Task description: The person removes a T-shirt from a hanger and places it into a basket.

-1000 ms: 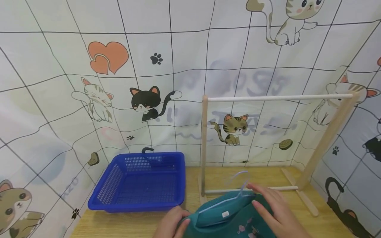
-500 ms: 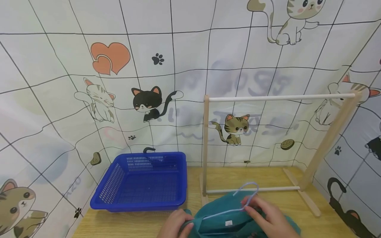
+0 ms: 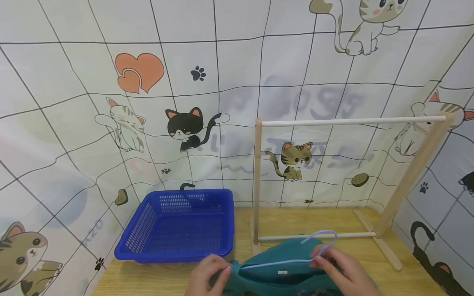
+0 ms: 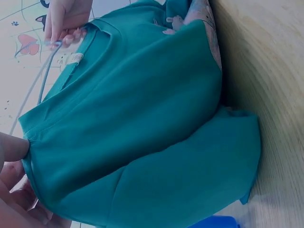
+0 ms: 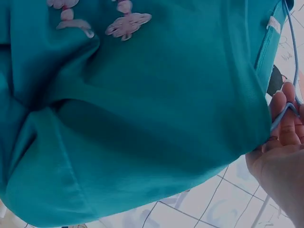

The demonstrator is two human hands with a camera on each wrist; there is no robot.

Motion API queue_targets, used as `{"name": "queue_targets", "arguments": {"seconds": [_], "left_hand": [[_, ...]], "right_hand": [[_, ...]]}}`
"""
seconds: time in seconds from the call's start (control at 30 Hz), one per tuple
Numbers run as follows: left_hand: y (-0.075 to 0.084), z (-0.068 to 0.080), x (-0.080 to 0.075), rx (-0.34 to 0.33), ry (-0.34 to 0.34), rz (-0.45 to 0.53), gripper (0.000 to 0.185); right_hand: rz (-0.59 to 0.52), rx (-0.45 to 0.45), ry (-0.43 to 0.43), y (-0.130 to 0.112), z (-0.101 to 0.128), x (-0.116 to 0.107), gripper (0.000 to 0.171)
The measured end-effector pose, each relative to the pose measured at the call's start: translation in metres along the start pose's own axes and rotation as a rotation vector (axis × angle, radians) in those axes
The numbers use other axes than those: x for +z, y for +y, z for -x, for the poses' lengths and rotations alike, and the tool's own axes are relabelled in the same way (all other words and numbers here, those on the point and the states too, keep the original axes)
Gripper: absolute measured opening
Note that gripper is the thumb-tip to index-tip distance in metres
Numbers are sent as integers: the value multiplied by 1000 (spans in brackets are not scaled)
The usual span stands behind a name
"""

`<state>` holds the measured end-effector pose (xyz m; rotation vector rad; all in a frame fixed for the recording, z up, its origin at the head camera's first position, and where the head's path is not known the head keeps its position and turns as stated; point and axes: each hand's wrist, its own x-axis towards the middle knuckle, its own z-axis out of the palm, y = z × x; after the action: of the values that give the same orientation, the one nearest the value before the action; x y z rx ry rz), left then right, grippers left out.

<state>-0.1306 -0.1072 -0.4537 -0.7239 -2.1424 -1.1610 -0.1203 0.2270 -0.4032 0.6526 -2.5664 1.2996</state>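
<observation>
A teal shirt (image 3: 255,281) with a white neck label lies bunched at the front of the table. Pinkish flower decoration (image 5: 128,24) shows on its front in the right wrist view. My left hand (image 3: 209,274) pinches the cloth at the left shoulder, by the neckline. A thin pale lilac hanger (image 3: 275,263) runs along the open neckline, its left end going into the shirt at that shoulder. With thumb and fingers, my right hand (image 3: 344,269) pinches the hanger just below its hook, which points up and back. The hanger's right arm is hidden.
A blue plastic basket (image 3: 122,255) stands on the wooden table (image 3: 166,279) at the left. Behind the shirt, to the right, is a wooden rack (image 3: 258,181) with a white top rail (image 3: 352,122). A cat-printed sheet (image 3: 237,61) covers the wall.
My right hand has gone from the shirt's right side to a pinch on the hanger below its hook, then drawn it right. My left hand has stayed at the left shoulder, shifting slightly.
</observation>
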Motion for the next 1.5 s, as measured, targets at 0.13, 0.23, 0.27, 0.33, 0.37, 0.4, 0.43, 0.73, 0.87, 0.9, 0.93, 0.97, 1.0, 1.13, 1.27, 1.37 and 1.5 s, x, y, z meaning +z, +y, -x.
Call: {"name": "queue_targets", "arguments": {"seconds": [0.13,0.23,0.27,0.33,0.37,0.4,0.43,0.73,0.87,0.9,0.93,0.97,1.0,1.13,1.27,1.37,1.5], "left_hand": [[5,-1,-5,-128,-5,32,16],[6,-1,-6,-186,-4,52,18],[6,-1,-6,-192,0,56,18],[5,-1,-6,-202,10,66,20],[4,-1,-6,-194,19,68,21],[3,-1,-6,-170,34,64,22],[2,-1,-5,-149,48,60,22],[-4,-1,-6,-189,114,53,18],[-1,-3,-10,-302,88,38,18],[-1,-3,-10,-310,83,36,17],[-1,-3,-10,-306,79,29,17],[-1,-3,-10,-306,81,32,17],[-2,-3,-10,-300,81,27,17],[-4,-3,-9,-258,100,10,19],[-6,-2,-7,-210,119,12,23],[-7,-2,-6,-190,117,26,24],[-11,-1,-6,-117,105,11,23]], "right_hand": [[0,30,-5,0,2,-6,13],[5,45,-17,1,2,-9,13],[9,50,-22,1,2,-10,14],[18,61,-28,1,3,-12,14],[23,62,-27,1,3,-12,14],[30,59,-24,1,3,-13,14],[34,60,-22,1,3,-13,14],[39,23,99,0,3,-13,15],[27,38,131,4,5,-16,15],[18,49,133,4,6,-17,15],[9,57,132,5,6,-18,15],[1,73,130,5,6,-19,15],[-4,83,130,5,6,-19,15],[-13,92,128,4,5,-19,15],[-23,41,125,2,3,-17,15],[-34,2,117,1,1,-16,15],[-22,5,104,0,0,-14,15]]}}
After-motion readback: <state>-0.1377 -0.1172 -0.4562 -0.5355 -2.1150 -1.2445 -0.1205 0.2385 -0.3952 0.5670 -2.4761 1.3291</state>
